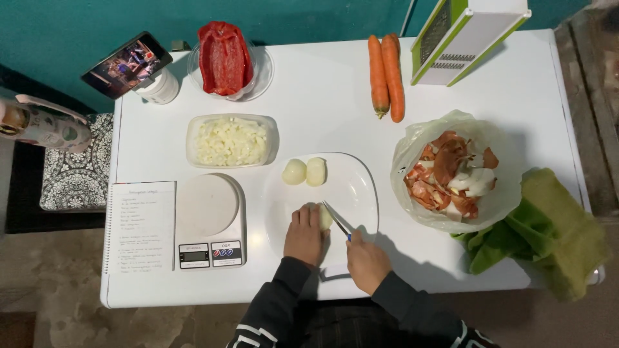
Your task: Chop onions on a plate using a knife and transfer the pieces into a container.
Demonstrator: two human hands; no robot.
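Note:
On a white cutting board my left hand presses down on a peeled onion piece. My right hand grips a knife whose blade rests against the right side of that piece. Two more peeled onion halves lie at the board's far left. A clear tub of chopped onion sits just beyond the board to the left.
A kitchen scale and a notebook lie at the left. A bag of onion skins, a green cloth, two carrots, a grater, a bowl with red pepper and a propped phone surround the board.

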